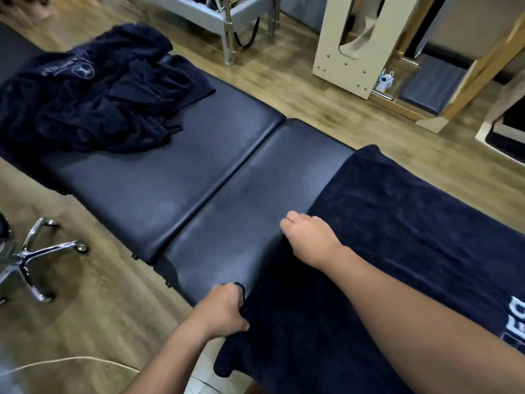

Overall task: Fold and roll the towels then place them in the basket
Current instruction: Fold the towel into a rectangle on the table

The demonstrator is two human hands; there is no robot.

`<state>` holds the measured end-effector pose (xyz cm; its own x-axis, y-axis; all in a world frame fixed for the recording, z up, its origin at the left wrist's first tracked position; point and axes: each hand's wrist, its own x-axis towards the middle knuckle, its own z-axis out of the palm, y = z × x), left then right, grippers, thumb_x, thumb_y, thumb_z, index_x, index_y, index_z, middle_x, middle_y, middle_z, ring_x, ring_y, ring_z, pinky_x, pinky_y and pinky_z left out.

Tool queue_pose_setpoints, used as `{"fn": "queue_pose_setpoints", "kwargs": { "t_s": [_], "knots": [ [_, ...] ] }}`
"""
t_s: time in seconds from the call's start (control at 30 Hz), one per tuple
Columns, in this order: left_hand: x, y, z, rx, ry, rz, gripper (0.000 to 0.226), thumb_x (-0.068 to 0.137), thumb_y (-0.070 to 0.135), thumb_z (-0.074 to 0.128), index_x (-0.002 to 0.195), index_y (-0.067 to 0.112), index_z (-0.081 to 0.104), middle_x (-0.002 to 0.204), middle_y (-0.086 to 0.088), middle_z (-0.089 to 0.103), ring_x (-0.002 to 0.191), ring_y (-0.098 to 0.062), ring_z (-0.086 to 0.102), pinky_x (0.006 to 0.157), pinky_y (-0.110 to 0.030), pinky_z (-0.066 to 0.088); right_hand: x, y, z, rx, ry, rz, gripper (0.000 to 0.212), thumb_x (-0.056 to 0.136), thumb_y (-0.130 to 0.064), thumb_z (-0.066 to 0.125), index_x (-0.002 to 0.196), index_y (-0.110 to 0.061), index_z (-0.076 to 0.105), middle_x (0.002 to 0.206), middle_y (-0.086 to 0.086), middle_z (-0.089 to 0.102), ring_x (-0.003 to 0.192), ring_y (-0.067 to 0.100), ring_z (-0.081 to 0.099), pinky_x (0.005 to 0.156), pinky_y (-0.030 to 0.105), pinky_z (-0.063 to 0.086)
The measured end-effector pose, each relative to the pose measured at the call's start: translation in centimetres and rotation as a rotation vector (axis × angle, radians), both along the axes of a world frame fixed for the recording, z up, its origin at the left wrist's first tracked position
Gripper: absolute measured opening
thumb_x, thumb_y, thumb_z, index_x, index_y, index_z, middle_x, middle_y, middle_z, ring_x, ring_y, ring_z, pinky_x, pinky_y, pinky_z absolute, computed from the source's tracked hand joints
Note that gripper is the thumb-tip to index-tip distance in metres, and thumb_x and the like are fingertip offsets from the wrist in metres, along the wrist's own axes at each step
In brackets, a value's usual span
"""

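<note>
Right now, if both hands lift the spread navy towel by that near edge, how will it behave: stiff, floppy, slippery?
Probably floppy: the spread towel already droops over the padded table's near edge below the left hand. It likely bunches where gripped, as at the right hand. The table's smooth, glossy top suggests it would slide easily.

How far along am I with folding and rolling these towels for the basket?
Early on. Nothing looks finished: no rolled towel shows, and no basket is in view. In hand: one navy towel lies spread flat on the padded table, your left hand and right hand gripping its near edge. Left: folding and rolling it, then the crumpled pile of towels at the table's far end.
</note>
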<state>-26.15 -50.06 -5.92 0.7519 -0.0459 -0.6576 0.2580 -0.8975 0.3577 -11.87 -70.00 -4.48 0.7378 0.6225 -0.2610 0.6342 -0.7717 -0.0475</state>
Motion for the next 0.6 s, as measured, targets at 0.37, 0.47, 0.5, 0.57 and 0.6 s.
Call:
{"fn": "queue_pose_setpoints", "kwargs": {
  "t_s": [0.37, 0.47, 0.5, 0.57, 0.6],
  "knots": [
    [-1.0, 0.0, -0.6, 0.012, -0.057, 0.071, 0.039, 0.077, 0.039, 0.074, 0.07, 0.018, 0.042, 0.065, 0.004, 0.052, 0.073, -0.022, 0.054, 0.063, -0.034, 0.04, -2.1, -0.1, -2.5, 0.164, 0.186, 0.152, 0.019, 0.094, -0.028, 0.062, 0.111, -0.033, 0.07, 0.118, -0.01, 0.048, 0.107, 0.02, 0.041, 0.08, 0.037, 0.035],
    [-0.5, 0.3, 0.1, 0.008, 0.05, 0.069, 0.041, 0.072, 0.031, 0.074, 0.067, 0.014, 0.037, 0.062, 0.004, 0.045, 0.063, -0.02, 0.046, 0.056, -0.033, 0.035, -1.9, 0.9, -2.6, 0.149, 0.083, 0.196, 0.019, 0.088, -0.012, 0.061, 0.098, -0.026, 0.068, 0.106, -0.006, 0.05, 0.095, 0.022, 0.045, 0.071, 0.035, 0.032],
    [-0.2, 0.4, 0.4, 0.023, 0.084, 0.064, 0.036, 0.07, 0.029, 0.073, 0.068, 0.015, 0.039, 0.063, 0.005, 0.047, 0.062, -0.019, 0.048, 0.055, -0.031, 0.036, -1.9, 1.2, -2.6, 0.152, 0.035, 0.184, 0.021, 0.083, -0.007, 0.063, 0.096, -0.023, 0.066, 0.102, -0.003, 0.051, 0.088, 0.023, 0.048, 0.067, 0.035, 0.031],
    [0.4, 0.2, 1.3, 0.118, 0.132, -0.007, 0.018, 0.07, 0.024, 0.063, 0.073, 0.02, 0.045, 0.073, 0.006, 0.054, 0.072, -0.02, 0.058, 0.059, -0.028, 0.041, -1.9, 1.7, -2.7, 0.178, 0.025, 0.142, 0.024, 0.08, -0.002, 0.065, 0.096, -0.02, 0.063, 0.098, 0.0, 0.051, 0.077, 0.024, 0.052, 0.062, 0.035, 0.031],
    [0.7, -0.2, 1.7, 0.173, 0.133, -0.037, 0.012, 0.072, 0.024, 0.058, 0.079, 0.023, 0.048, 0.081, 0.005, 0.056, 0.08, -0.022, 0.061, 0.063, -0.03, 0.044, -1.8, 1.7, -2.8, 0.185, 0.033, 0.137, 0.025, 0.082, -0.004, 0.064, 0.1, -0.02, 0.061, 0.1, 0.0, 0.051, 0.078, 0.025, 0.054, 0.063, 0.035, 0.032]
  ]
}}
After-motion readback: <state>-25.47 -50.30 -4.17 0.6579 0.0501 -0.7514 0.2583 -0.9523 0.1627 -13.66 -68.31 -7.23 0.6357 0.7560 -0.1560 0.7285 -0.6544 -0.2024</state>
